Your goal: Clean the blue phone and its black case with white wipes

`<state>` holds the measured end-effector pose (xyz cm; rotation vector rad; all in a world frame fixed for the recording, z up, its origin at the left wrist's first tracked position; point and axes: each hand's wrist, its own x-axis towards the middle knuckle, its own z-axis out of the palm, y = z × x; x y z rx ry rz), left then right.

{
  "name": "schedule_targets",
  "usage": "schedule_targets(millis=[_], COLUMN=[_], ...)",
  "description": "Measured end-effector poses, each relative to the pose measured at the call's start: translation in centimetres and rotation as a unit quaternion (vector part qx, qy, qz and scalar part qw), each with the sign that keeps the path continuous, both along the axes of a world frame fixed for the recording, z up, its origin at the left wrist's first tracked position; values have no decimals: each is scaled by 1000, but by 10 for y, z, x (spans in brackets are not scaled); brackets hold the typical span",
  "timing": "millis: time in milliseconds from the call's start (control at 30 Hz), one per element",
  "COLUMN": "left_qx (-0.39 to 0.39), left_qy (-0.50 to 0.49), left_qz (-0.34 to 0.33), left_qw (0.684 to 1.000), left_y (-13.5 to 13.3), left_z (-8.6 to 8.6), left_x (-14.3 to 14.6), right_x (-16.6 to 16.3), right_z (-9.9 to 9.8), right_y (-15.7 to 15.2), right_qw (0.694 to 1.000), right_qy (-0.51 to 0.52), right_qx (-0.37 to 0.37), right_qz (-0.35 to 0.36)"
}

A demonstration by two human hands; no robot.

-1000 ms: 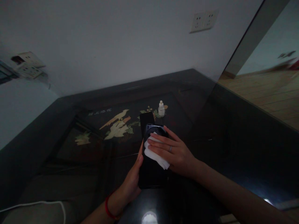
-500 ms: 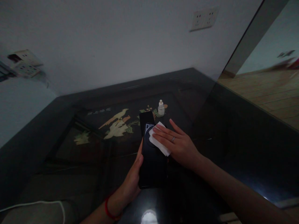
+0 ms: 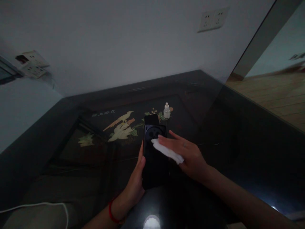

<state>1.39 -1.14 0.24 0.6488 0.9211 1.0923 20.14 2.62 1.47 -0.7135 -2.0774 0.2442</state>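
Note:
A black smartphone [image 3: 155,171], its back with a round camera area turned up towards me, is gripped along its left edge by my left hand [image 3: 136,179]. A red band circles that wrist. My right hand [image 3: 188,152], with a ring on one finger, holds a folded white tissue [image 3: 168,152] against the phone just below the cameras. The right fingers are pressed together over the tissue. Behind the phone's top end lies another dark, flat, rectangular object [image 3: 152,119], partly hidden. A small white-capped dropper bottle [image 3: 166,113] stands upright beyond my hands.
The glossy dark table [image 3: 205,95] bears a bird-and-flower picture [image 3: 121,130] and meets the wall at the back. A white cable [image 3: 43,203] runs at lower left. Sockets [image 3: 213,19] are on the wall, with a power strip [image 3: 33,68] at left.
My right hand has slid the tissue down and to the right on the phone's back, uncovering the camera area. The left hand keeps its hold. The view has shifted slightly.

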Motion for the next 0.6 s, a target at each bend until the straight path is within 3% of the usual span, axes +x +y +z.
schedule_targets(millis=[133, 267, 433, 600], left_qx=[-3, -20, -59, -63], left_qy=[-21, -31, -64, -59], left_qz=[-40, -55, -30, -28], left_qw=[999, 998, 996, 996], left_y=[-4, -7, -3, -3], left_z=[0, -6, -10, -10], left_x=[2, 2, -1, -3], right_x=[2, -7, -11, -9], right_z=[-2, -5, -4, -5], right_y=[2, 0, -1, 1], right_qw=[997, 995, 990, 989], right_qy=[28, -37, -88, -77], right_qx=[15, 81, 109, 126], right_qz=[-76, -55, -9, -31])
